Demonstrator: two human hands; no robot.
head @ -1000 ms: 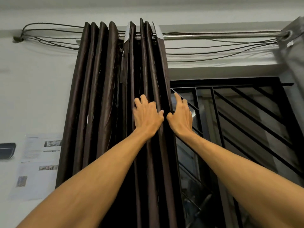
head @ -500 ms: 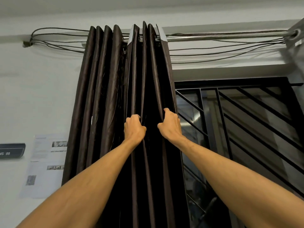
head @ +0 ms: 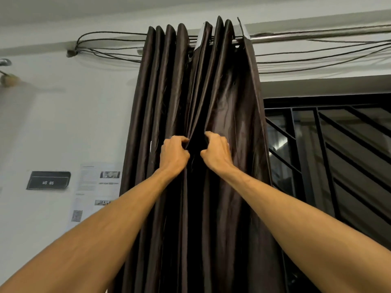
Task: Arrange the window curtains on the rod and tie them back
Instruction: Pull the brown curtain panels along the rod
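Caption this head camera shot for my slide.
Left hand and right hand grip folds of the dark curtain bunched on its rod.

The curtain (head: 213,102), pinched in the fingers (head: 181,141) of the left hand (head: 172,154) and the right hand (head: 216,151), is dark brown cloth with a soft satin sheen. It is smooth along the folds and lightly creased just above the right fingers. High above the fingers, the rod (head: 296,38) is bare shiny metal, and the cables (head: 317,58) beside it look matt and dark. Left of the fingers, the wall (head: 63,127) is matt pale paint with thin printed paper sheets (head: 91,187) on it. Right of the fingers, the window grille (head: 323,157) is black metal over glossy glass (head: 279,144).
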